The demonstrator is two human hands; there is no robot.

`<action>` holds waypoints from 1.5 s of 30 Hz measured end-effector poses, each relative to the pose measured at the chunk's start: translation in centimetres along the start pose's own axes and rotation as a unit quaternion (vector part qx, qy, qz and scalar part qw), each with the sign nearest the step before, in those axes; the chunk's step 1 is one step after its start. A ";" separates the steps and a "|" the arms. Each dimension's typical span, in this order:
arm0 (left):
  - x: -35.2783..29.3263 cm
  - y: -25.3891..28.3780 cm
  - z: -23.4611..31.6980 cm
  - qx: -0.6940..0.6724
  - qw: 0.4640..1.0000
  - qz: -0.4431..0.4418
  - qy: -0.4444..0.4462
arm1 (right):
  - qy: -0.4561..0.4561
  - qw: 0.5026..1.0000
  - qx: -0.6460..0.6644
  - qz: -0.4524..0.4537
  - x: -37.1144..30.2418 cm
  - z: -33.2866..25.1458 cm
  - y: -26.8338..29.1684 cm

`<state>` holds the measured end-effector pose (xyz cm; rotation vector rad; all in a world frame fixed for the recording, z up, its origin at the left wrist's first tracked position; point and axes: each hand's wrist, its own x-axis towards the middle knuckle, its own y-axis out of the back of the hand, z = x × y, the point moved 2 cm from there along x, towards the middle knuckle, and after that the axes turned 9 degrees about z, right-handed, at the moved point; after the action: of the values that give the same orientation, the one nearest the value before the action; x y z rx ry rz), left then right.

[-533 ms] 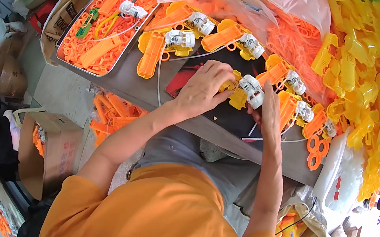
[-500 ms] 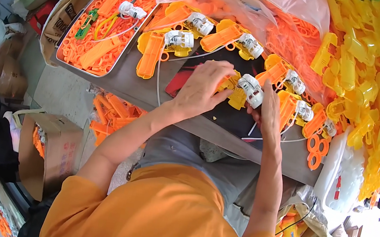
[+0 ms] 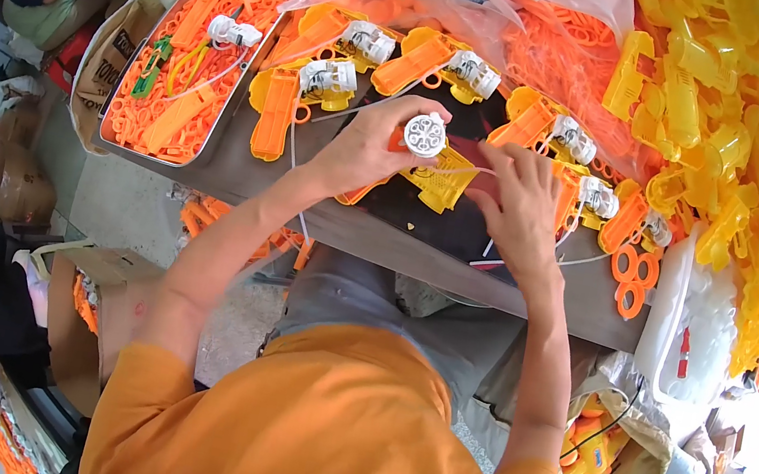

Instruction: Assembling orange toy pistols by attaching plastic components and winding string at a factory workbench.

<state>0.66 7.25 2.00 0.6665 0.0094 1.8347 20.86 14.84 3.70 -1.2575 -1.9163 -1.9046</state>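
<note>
My left hand point(image 3: 367, 146) is closed around a white cylindrical part point(image 3: 425, 134), its round patterned end facing up. An orange bit shows beside the fingers. My right hand point(image 3: 527, 207) is just to the right, its fingers curled; a thin pale tube point(image 3: 475, 170) runs straight into them, though the grip itself is partly hidden. Beneath both hands, a yellow half shell point(image 3: 439, 189) lies on the black mat point(image 3: 392, 224). Part of an orange handle piece point(image 3: 356, 194) shows under my left wrist.
Several yellow-and-orange toy assemblies with white cylinders point(image 3: 328, 78) line the far side of the table. A metal tray point(image 3: 199, 167) of orange parts stands left. Yellow shells point(image 3: 724, 125) are heaped right, above a white bin point(image 3: 661, 338). Orange rings point(image 3: 633, 282) lie near the right edge.
The white cylinder has left the yellow shell and is raised in my left hand, its end turned up. My right hand has shifted slightly left and curled beside the tube.
</note>
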 end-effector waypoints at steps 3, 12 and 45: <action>-0.4 -0.5 -0.7 -0.027 0.999 -0.030 -0.014 | 0.007 0.999 0.013 -0.031 -1.0 0.9 -1.9; -0.8 -0.8 -1.5 0.045 0.994 -0.054 -0.082 | 0.092 0.994 -0.014 -0.065 -1.5 -3.3 1.1; -0.5 -1.2 -0.7 0.079 0.990 -0.037 -0.110 | -0.110 0.991 0.055 -0.052 -2.3 -2.9 -3.1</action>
<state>1.47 7.51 0.81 0.9661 0.0329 1.6926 19.08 11.82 0.46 -1.4130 -2.2019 -1.7415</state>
